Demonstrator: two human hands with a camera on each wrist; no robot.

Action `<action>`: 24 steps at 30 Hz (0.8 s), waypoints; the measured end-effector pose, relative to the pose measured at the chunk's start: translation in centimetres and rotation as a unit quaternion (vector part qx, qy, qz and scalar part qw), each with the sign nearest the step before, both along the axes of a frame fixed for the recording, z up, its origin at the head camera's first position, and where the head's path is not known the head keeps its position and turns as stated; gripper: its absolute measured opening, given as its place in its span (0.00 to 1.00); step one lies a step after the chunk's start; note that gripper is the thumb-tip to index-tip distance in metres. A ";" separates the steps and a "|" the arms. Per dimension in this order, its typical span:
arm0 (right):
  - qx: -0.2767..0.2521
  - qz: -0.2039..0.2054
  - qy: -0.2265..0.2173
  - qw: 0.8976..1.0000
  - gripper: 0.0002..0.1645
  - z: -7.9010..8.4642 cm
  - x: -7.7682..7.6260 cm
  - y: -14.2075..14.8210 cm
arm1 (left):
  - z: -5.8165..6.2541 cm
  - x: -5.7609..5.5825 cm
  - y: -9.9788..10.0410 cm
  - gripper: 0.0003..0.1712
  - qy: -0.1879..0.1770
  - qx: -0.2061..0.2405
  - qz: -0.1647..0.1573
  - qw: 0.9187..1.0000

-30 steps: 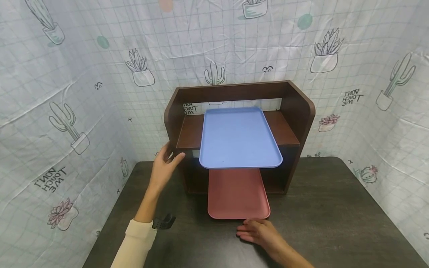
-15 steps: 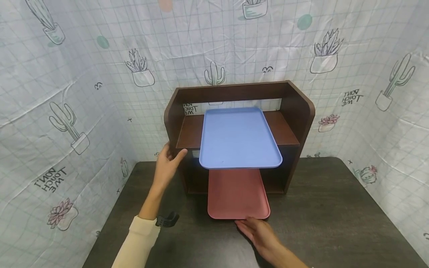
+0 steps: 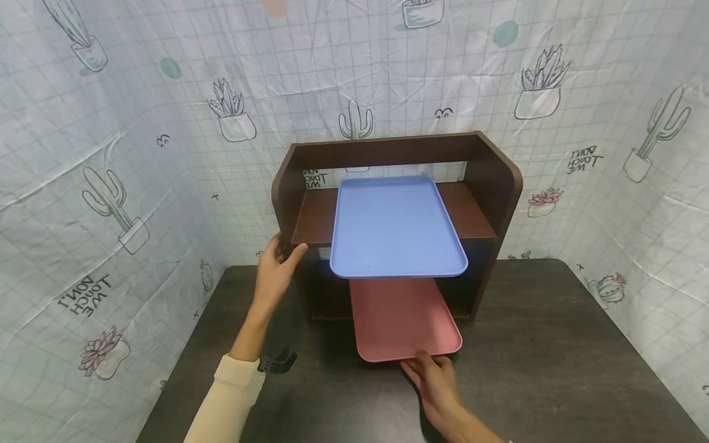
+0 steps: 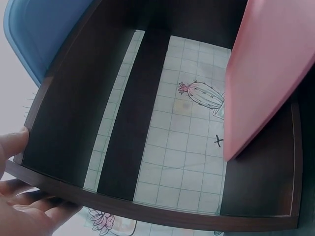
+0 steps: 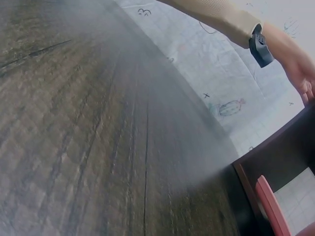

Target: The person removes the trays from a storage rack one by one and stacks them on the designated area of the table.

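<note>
My left hand [image 3: 274, 274] holds the left side panel of a dark brown two-level shelf [image 3: 288, 191]. Its thumb lies at the front edge, while the other fingers reach round the outer face, as the left wrist view shows. With my right hand [image 3: 437, 391] I pinch the front rim of a pink tray [image 3: 407, 320], fingers partly hidden beneath it. This tray juts out from the lower level, its back end hidden. Above it a blue tray [image 3: 396, 227] rests on the upper level and overhangs the front. The right wrist view catches only the pink tray's edge [image 5: 270, 206].
The shelf stands on a dark wood-grain table [image 3: 532, 344]. Behind and on both sides hangs a white grid-patterned cloth [image 3: 410, 80] printed with potted plants. A dark band [image 3: 278, 362] sits at my left wrist.
My right hand has moved from below the pink tray's front to pinch its rim. The tray's front end has swung to the right. My left thumb has shifted slightly at the shelf; the blue tray stays put.
</note>
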State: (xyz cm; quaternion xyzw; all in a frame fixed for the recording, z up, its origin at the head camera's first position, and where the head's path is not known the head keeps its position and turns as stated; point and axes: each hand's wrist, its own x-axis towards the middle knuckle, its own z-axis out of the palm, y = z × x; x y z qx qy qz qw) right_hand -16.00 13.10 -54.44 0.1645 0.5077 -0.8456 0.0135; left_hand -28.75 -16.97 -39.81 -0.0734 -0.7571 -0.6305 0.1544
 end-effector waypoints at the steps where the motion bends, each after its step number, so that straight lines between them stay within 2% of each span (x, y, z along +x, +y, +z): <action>1: 0.007 -0.003 0.002 1.000 0.09 0.0 -0.1 0.1 | 0.0 0.0 0.0 0.38 0.000 -0.001 -0.001 1.000; 8: 0.025 -0.011 0.007 1.000 0.22 -0.6 -0.4 0.9 | 0.0 0.1 -0.2 0.40 -0.001 -0.005 0.000 1.000; 15: 0.022 -0.038 0.010 0.999 0.17 -0.9 -0.6 1.7 | 0.1 0.0 -0.2 0.40 0.002 -0.002 -0.006 1.000; 20: 0.004 -0.051 0.009 0.999 0.19 -0.7 -0.7 2.0 | 0.3 -0.1 -0.1 0.41 -0.001 -0.003 -0.008 1.000; 24: 0.002 -0.067 0.013 0.998 0.18 -0.7 -0.7 2.0 | 0.4 -0.2 -0.1 0.38 0.006 -0.007 -0.007 1.000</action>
